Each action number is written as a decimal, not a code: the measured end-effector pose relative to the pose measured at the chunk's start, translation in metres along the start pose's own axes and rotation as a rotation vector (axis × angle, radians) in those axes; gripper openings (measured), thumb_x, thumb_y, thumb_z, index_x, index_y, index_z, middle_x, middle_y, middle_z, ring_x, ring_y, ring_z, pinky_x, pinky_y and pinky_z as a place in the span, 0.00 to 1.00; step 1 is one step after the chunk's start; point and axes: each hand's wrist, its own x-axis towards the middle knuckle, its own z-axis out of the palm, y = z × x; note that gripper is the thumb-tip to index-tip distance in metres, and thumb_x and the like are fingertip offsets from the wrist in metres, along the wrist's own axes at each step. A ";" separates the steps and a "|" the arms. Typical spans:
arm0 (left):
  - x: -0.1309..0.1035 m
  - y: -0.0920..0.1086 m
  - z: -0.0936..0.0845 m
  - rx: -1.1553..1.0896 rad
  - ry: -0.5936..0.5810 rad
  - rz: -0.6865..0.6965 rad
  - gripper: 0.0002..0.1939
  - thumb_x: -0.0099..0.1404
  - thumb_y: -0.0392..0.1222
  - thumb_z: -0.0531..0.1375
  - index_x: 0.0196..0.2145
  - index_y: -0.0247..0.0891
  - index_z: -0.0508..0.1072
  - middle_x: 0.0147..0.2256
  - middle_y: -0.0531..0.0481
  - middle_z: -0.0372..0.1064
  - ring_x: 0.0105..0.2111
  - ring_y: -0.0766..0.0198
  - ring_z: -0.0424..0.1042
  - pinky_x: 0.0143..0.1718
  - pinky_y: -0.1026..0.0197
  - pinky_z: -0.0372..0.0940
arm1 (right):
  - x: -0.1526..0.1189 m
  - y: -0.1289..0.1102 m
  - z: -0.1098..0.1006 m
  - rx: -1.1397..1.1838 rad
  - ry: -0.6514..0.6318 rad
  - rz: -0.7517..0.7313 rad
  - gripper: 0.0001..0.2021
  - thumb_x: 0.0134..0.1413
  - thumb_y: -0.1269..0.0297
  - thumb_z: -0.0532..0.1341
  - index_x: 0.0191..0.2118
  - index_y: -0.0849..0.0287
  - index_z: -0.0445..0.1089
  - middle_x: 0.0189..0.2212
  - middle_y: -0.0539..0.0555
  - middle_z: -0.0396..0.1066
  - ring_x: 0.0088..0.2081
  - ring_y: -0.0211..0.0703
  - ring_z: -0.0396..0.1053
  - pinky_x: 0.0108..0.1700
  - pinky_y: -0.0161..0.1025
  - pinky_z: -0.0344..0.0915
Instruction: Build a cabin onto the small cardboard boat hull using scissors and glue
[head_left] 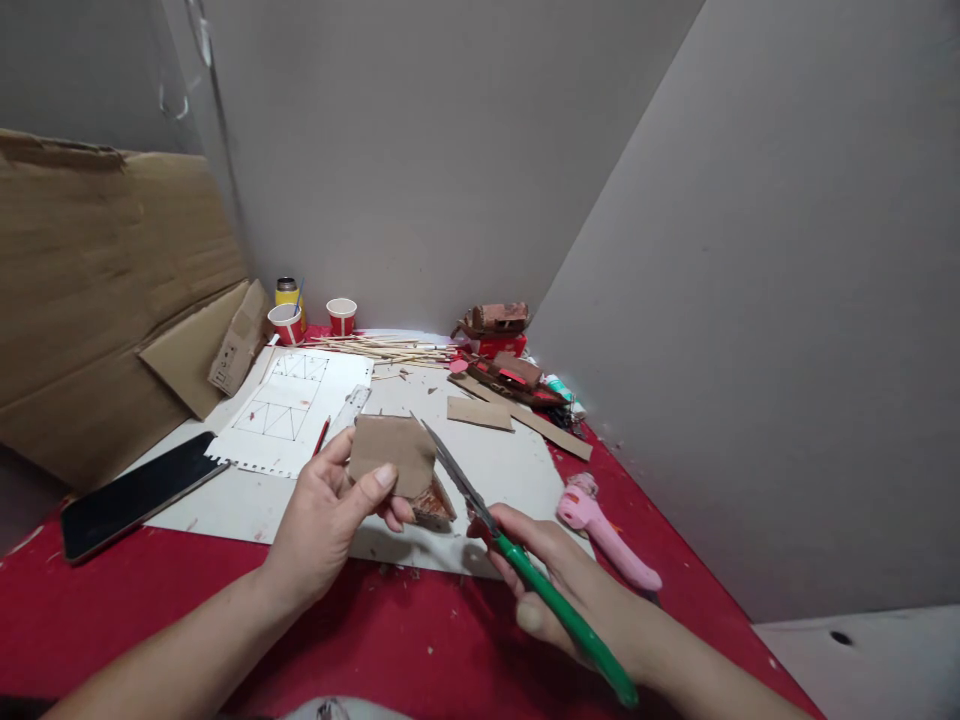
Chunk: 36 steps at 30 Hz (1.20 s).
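Note:
Between the thumb and fingers of my left hand (326,500) is a small brown cardboard piece (394,452), held up over the white sheet. Behind and below it, a reddish-brown piece (435,503) shows in part, in the same hand. My right hand (559,575) is wrapped round green-handled scissors (551,600). Their blades point up and left, with the tips close to the cardboard piece's right edge. Whether the blades touch the cardboard I cannot tell.
A white sheet (480,480) covers part of the red table (187,610). Around it are a phone (142,495), a drawing (292,410), thin wooden sticks (390,348), a pink glue gun (611,535), cardboard strips (480,412) and paper cups (341,316). Large cardboard (97,300) stands left.

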 end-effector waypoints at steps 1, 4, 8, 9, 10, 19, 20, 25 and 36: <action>0.000 0.000 0.000 -0.002 -0.001 -0.003 0.16 0.66 0.46 0.67 0.47 0.38 0.72 0.31 0.50 0.78 0.24 0.69 0.73 0.28 0.67 0.69 | 0.000 0.000 0.001 0.001 0.007 -0.001 0.28 0.58 0.33 0.56 0.42 0.57 0.67 0.25 0.48 0.63 0.27 0.40 0.58 0.31 0.37 0.62; -0.001 -0.001 0.001 0.000 -0.001 -0.012 0.16 0.65 0.47 0.67 0.46 0.38 0.72 0.29 0.52 0.78 0.24 0.69 0.73 0.28 0.67 0.69 | 0.002 -0.001 0.003 0.007 0.006 -0.008 0.28 0.58 0.31 0.56 0.41 0.56 0.66 0.25 0.47 0.61 0.27 0.40 0.57 0.31 0.37 0.59; -0.001 -0.002 0.003 -0.001 -0.003 -0.016 0.16 0.66 0.47 0.67 0.47 0.37 0.71 0.27 0.52 0.77 0.24 0.69 0.74 0.29 0.67 0.69 | 0.003 0.000 0.005 0.054 -0.035 -0.005 0.26 0.60 0.34 0.55 0.41 0.56 0.65 0.24 0.44 0.55 0.25 0.37 0.52 0.29 0.36 0.54; -0.001 -0.003 0.003 -0.002 -0.009 -0.016 0.16 0.66 0.47 0.67 0.47 0.37 0.71 0.27 0.52 0.77 0.24 0.69 0.74 0.29 0.67 0.69 | 0.003 0.001 0.007 0.072 -0.042 -0.001 0.26 0.61 0.35 0.56 0.41 0.56 0.64 0.24 0.44 0.54 0.25 0.37 0.50 0.29 0.36 0.53; -0.001 -0.003 0.004 -0.004 -0.014 -0.017 0.16 0.66 0.47 0.66 0.48 0.37 0.71 0.26 0.52 0.77 0.24 0.69 0.74 0.29 0.67 0.69 | 0.002 0.003 0.008 0.093 -0.043 0.000 0.25 0.61 0.35 0.56 0.41 0.56 0.64 0.24 0.43 0.54 0.25 0.37 0.50 0.29 0.36 0.52; -0.003 -0.004 0.011 -0.048 -0.018 -0.058 0.17 0.65 0.48 0.67 0.46 0.36 0.71 0.25 0.51 0.78 0.23 0.69 0.74 0.29 0.68 0.70 | 0.000 0.012 0.022 0.207 -0.016 0.003 0.26 0.61 0.34 0.54 0.35 0.56 0.60 0.25 0.45 0.52 0.28 0.38 0.48 0.29 0.37 0.49; -0.003 -0.004 0.012 -0.050 -0.017 -0.062 0.18 0.65 0.48 0.67 0.46 0.36 0.71 0.25 0.51 0.78 0.23 0.69 0.74 0.29 0.68 0.70 | 0.000 0.011 0.023 0.209 -0.016 0.014 0.26 0.61 0.34 0.54 0.35 0.56 0.59 0.25 0.45 0.51 0.27 0.38 0.48 0.29 0.37 0.49; -0.003 -0.003 0.013 -0.055 -0.026 -0.060 0.19 0.63 0.49 0.68 0.46 0.36 0.71 0.24 0.51 0.78 0.23 0.68 0.74 0.28 0.67 0.70 | 0.000 0.010 0.023 0.164 0.012 0.035 0.24 0.64 0.38 0.53 0.34 0.56 0.59 0.24 0.45 0.52 0.27 0.37 0.50 0.29 0.36 0.51; 0.001 -0.004 0.007 0.002 -0.066 -0.076 0.16 0.65 0.49 0.67 0.45 0.36 0.75 0.28 0.50 0.78 0.24 0.68 0.75 0.28 0.66 0.71 | -0.010 0.010 0.020 0.027 0.048 0.052 0.19 0.65 0.45 0.55 0.32 0.56 0.59 0.23 0.44 0.52 0.25 0.36 0.50 0.28 0.35 0.53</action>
